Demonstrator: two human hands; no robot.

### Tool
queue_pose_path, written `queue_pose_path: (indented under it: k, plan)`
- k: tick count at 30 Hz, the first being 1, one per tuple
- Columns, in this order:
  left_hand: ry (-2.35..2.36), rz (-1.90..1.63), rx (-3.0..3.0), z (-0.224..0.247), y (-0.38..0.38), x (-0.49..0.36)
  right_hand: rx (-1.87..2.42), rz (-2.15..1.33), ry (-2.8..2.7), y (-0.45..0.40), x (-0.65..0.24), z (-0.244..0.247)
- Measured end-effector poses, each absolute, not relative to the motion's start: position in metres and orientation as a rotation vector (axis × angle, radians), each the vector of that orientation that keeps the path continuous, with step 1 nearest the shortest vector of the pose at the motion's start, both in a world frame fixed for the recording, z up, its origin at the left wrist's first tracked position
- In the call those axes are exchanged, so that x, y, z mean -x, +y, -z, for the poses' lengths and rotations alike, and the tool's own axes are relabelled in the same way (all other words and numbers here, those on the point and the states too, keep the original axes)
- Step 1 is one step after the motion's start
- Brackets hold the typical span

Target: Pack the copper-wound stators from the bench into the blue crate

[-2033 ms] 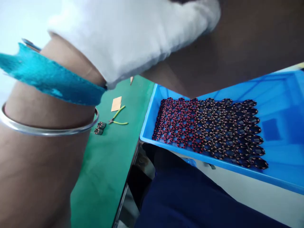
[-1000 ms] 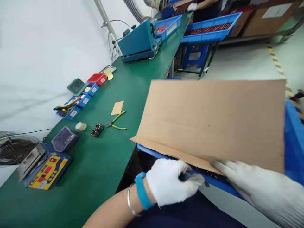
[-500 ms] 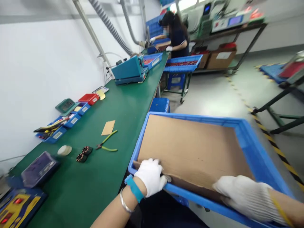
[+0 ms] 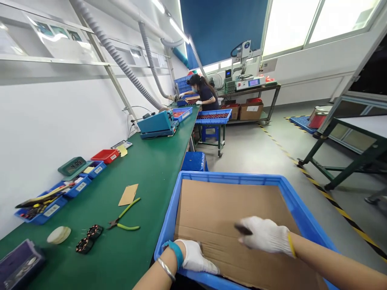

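A sheet of brown cardboard [image 4: 229, 209] lies in the large blue plastic tray [image 4: 232, 177] in front of me. My left hand [image 4: 196, 257], in a white glove, rests at the tray's near left corner. Its thumb is stretched along the near edge, and its other fingers are partly hidden. My right hand [image 4: 264, 233], also gloved, is over the middle of the cardboard, slightly blurred. Its fingers look apart, with a dark patch at one fingertip; whether it touches the sheet I cannot tell.
On the green bench [image 4: 145, 169] to the left lie green-handled cutters [image 4: 125, 217], black ring-shaped parts [image 4: 89, 238], a cardboard scrap [image 4: 128, 195] and small bins [image 4: 81, 184]. A blue stool [image 4: 194, 162] stands beyond the tray. Farther off, a person [image 4: 208, 94] works at the bench.
My right hand has moved from the near right edge in and up over the cardboard. The sheet now sits lower in the tray. The view has tilted up.
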State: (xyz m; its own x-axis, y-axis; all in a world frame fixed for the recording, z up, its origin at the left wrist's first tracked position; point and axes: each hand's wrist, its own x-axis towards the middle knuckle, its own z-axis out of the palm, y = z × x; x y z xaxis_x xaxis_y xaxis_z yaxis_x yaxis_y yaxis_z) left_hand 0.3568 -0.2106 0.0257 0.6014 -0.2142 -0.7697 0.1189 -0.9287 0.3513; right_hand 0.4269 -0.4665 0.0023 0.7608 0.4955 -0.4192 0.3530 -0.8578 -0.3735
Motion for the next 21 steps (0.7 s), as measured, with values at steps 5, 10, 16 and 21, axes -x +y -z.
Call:
queue_pose_path:
  k: [5,10,16,21]
  plan:
    - [-0.08,1.291,-2.65,-0.018,-0.216,-0.373,2.87,-0.453,-0.736,-0.429,-0.452,0.019]
    - [0.108,0.623,-2.904,0.0,-0.216,-0.396,2.822,-0.394,-0.724,-0.428,-0.455,0.064]
    - [0.166,0.597,-2.898,0.014,-0.211,-0.429,2.842,-0.294,-0.795,-0.435,-0.463,0.09]
    - [0.187,0.673,-2.871,0.01,-0.206,-0.425,3.028,-0.152,-0.622,-0.446,-0.47,0.061]
